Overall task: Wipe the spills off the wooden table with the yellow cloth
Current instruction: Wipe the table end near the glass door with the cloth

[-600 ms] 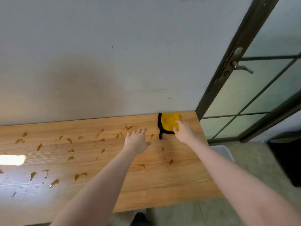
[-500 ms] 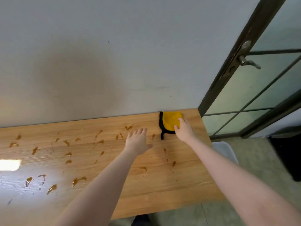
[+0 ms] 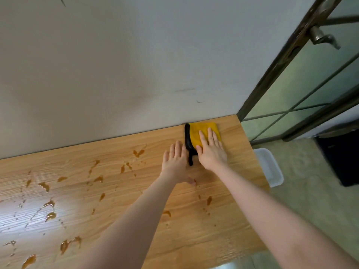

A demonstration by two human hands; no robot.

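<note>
A folded yellow cloth (image 3: pixel 194 133) with a black edge lies at the far right corner of the wooden table (image 3: pixel 223 220), against the wall. My right hand (image 3: pixel 210 149) lies flat on it, fingers straight, covering its near half. Just left of the black edge, my left hand (image 3: pixel 174 159) rests on the wood with straight fingers and touches the trim. Several brown spills (image 3: pixel 138 153) dot the table from the middle to the left, with bigger drops (image 3: pixel 70 244) near the front left.
A grey wall runs along the table's far edge. To the right stands a dark-framed glass door (image 3: pixel 303 78) with a metal handle (image 3: pixel 323 36). A white plastic bin (image 3: pixel 270 167) sits on the floor beside the table's right edge.
My right hand has slid forward onto the cloth and now lies flat on it. My left hand has moved right, up to the cloth's black edge. The camera has come closer.
</note>
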